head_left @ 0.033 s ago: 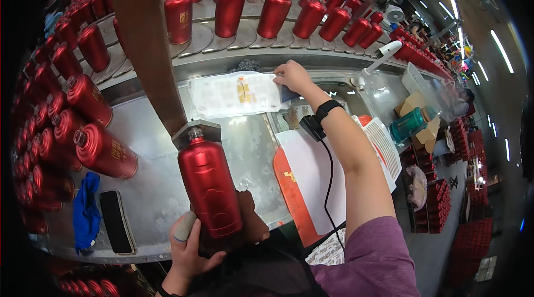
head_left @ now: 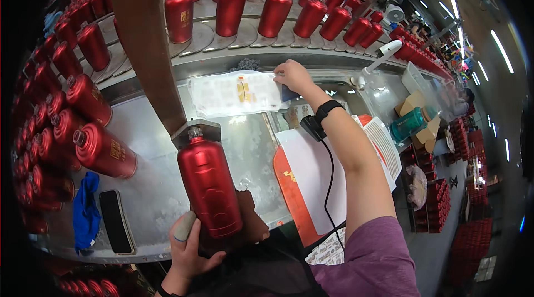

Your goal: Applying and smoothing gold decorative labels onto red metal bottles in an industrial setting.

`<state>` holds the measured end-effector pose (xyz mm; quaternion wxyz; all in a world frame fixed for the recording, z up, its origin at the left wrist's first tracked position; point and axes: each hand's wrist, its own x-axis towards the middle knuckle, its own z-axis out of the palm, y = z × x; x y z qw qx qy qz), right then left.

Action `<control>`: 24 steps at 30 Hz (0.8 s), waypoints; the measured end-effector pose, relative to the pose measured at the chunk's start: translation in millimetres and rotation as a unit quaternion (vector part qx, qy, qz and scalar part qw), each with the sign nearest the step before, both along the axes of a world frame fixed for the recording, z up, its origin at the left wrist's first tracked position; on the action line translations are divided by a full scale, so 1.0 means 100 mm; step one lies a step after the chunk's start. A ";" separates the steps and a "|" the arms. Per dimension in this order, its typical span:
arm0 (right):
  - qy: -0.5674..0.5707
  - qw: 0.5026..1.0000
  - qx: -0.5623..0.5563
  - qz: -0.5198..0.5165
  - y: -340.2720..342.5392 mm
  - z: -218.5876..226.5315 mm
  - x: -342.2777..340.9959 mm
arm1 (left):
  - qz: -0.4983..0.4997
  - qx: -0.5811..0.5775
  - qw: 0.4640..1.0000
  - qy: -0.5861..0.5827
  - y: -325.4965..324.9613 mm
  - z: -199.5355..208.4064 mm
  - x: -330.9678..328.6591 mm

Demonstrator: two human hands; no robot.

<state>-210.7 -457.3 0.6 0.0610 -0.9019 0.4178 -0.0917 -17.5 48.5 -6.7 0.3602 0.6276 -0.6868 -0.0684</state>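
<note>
Red bottle [head_left: 210, 186] is standing upright at the near edge of the metal bench [head_left: 150, 186], its neck under a grey fixture [head_left: 196, 131]. The left hand [head_left: 186, 247] is wrapping closed around the bottle's base. The right hand [head_left: 292, 76] is reaching forward, fingers pressing flat on a clear plastic sheet [head_left: 233, 94] just below the conveyor of red bottles [head_left: 278, 13], gripping nothing.

Glossy red metal bottle [head_left: 209, 188] — dull steel table [head_left: 150, 197] — crinkled clear plastic sheet [head_left: 233, 94].

Bottling factory: conveyor [head_left: 222, 38], red bottles [head_left: 275, 13]
</note>
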 end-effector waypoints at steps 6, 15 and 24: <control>-0.003 0.996 -0.082 0.018 0.22 0.11 0.05 | -0.007 -0.002 1.000 0.005 -0.01 0.01 0.01; -0.023 0.989 -0.146 0.029 0.41 0.34 0.25 | -0.003 -0.005 1.000 -0.013 -0.05 0.06 0.02; 0.005 0.989 -0.007 0.150 1.06 -0.04 1.46 | -0.005 -0.005 1.000 -0.013 0.00 0.00 0.00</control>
